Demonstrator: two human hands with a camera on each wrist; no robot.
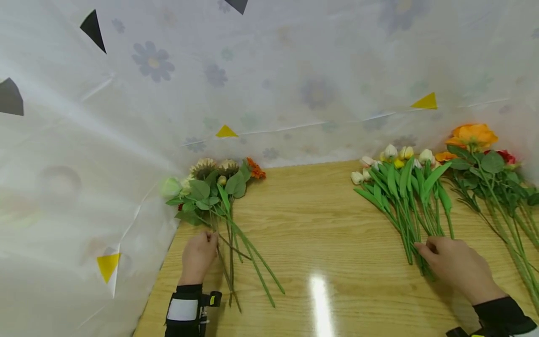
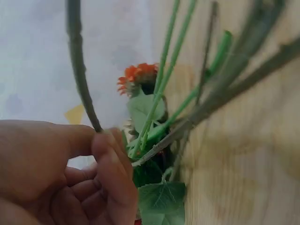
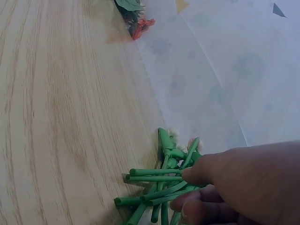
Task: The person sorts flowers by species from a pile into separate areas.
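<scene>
"Head view first: where are the flowers?"

"Take the tulip bunch (image 1: pixel 392 180) as the landmark. It lies on the wood-grain desk (image 1: pixel 311 224), its white, yellow and pale pink blooms pointing away from the person. Well to the left of it lies a mixed bunch (image 1: pixel 199 189), with a pale green flower (image 1: pixel 170 187) at its outer edge and an orange-red flower (image 1: pixel 255 168) on the side facing the tulips. Just to the right of the tulips are more long-stemmed flowers, among them a large orange flower (image 1: pixel 471 135) and a red flower (image 1: pixel 506 156)."

"And the right hand (image 1: pixel 456 262)?"

"At the near end of the tulip bunch. Its thumb and fingers pinch the green tulip stems (image 3: pixel 157 172); the right wrist view shows the cut ends sticking out past the thumb."

"What about the left hand (image 1: pixel 199 252)?"

"Well to the left of the tulips, by the mixed bunch's stems. In the left wrist view its thumb and index finger pinch one brownish-green stem (image 2: pixel 78 61), and the other fingers curl in beneath."

"Anything behind the tulips?"

"A whitish flower-print sheet (image 1: pixel 269 70) rises beyond them, with a yellow triangle (image 1: pixel 426 101) above their blooms."
</scene>
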